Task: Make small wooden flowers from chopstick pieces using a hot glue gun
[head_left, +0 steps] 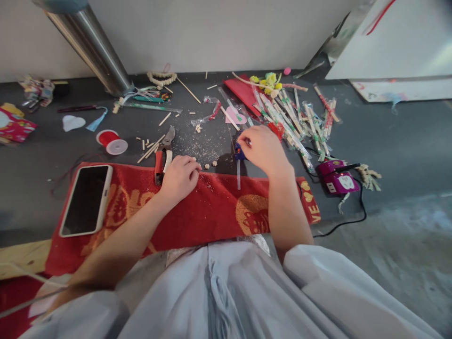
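My left hand (180,176) rests curled on the far edge of a red towel (208,212), fingers pinched on a small wooden piece I can barely see. Red-handled pruning shears (163,157) lie just left of it. My right hand (263,148) is closed around a blue glue gun (240,153) whose clear glue stick (238,179) points back toward me. Small wood bits and sawdust (201,148) lie between the hands.
A phone (86,200) lies on the towel's left end. A red ribbon spool (111,141), a pile of wrapped chopsticks (300,122), a purple device (337,176) with a black cable and a metal pole (92,47) surround the dark floor area.
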A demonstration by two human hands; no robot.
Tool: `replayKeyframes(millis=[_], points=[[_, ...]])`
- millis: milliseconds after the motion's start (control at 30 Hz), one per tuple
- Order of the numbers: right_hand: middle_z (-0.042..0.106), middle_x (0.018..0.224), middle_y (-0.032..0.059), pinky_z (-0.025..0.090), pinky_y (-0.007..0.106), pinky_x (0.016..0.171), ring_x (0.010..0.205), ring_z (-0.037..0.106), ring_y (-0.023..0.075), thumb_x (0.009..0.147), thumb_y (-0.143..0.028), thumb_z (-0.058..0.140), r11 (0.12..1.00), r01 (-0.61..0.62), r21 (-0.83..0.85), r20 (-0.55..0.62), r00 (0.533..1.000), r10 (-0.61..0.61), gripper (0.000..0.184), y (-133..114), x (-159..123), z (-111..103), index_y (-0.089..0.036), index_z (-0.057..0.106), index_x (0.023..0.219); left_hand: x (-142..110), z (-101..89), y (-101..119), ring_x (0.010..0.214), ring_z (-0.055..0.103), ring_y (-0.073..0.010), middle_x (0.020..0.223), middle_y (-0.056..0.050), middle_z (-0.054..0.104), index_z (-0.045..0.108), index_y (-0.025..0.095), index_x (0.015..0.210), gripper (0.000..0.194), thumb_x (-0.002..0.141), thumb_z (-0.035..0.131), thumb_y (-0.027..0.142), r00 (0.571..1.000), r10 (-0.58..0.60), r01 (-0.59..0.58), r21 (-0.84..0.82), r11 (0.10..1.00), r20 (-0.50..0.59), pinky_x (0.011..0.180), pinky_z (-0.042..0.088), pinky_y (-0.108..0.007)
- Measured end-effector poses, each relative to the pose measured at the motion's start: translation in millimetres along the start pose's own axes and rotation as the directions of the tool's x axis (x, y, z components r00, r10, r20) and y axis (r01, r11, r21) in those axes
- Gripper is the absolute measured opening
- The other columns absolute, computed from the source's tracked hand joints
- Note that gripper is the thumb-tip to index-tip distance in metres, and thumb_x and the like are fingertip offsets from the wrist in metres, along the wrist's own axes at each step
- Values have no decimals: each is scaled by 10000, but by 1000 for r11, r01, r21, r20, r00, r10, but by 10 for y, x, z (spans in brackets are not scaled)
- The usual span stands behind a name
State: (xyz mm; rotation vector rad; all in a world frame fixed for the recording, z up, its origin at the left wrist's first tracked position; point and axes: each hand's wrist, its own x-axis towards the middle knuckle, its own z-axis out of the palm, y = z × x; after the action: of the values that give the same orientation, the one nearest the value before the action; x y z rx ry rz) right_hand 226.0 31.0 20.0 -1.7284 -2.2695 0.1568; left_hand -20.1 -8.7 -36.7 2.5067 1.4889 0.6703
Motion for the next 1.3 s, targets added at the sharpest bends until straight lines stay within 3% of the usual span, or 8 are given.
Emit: replayKeyframes(millis=[100,200,467,700,867,1067,1167,1300], points=[[719,938,114,490,440,876,949,651,283,865,-149,553,992,-115,-46,24,993,116,165,159,-67,-105,-162,700,938,3,7,-8,923,628,-250,917,-93,710,724,186,845,264,857,467,126,1000,-7,7,7,1000,-3,852,535,-432],[721,958,103,497,402,807,927,665,281,809,-220,684,975,-170,-145,129,973,189,291,297,-118,-97,-164,687,1095,5,28,-28,917,626,-235,916,-79,708,718,197,838,256,851,472,128,1000,1,0,21,1000,-12,845,533,-410],[703,1057,151,494,394,780,978,663,314,798,-301,713,972,-102,-211,202,968,146,372,350,-115,66,-145,671,1133,37,16,-13,928,639,-234,928,-77,712,716,195,847,255,859,469,136,999,-26,28,38,999,-44,864,537,-410],[704,1031,175,515,427,804,984,669,331,820,-260,658,968,-108,-226,177,973,150,261,313,-129,91,-111,692,1032,116,-54,120,940,628,-256,935,-95,711,704,175,924,249,872,462,159,996,-81,83,94,992,-28,882,517,-423],[692,1039,165,499,427,856,1011,651,326,846,-280,650,990,-109,-93,66,991,116,301,378,-172,72,-128,657,1105,413,-11,-22,948,606,-269,939,-111,695,721,176,934,254,851,481,174,990,-135,128,171,977,28,904,495,-443],[690,1029,140,506,441,861,987,657,308,879,-327,619,960,-140,242,-135,975,177,280,423,-114,125,-149,610,1095,946,-49,-212,1069,595,-309,1084,-182,688,736,93,1074,379,876,426,183,953,-270,225,280,933,136,992,453,-466],[707,959,87,539,417,816,892,685,246,902,-423,581,803,-143,579,-120,959,257,300,434,-39,233,-189,588,1088,1129,-86,-248,1126,591,-321,1164,-178,681,727,109,1142,411,889,413,186,935,-325,273,294,916,145,1013,438,-464],[669,802,7,553,306,663,669,650,136,848,-546,626,315,-139,939,21,936,351,347,419,27,357,-221,564,953,1255,-60,-299,1081,614,-320,1153,-192,698,740,99,1106,385,889,439,201,919,-358,311,257,915,162,980,441,-448]])
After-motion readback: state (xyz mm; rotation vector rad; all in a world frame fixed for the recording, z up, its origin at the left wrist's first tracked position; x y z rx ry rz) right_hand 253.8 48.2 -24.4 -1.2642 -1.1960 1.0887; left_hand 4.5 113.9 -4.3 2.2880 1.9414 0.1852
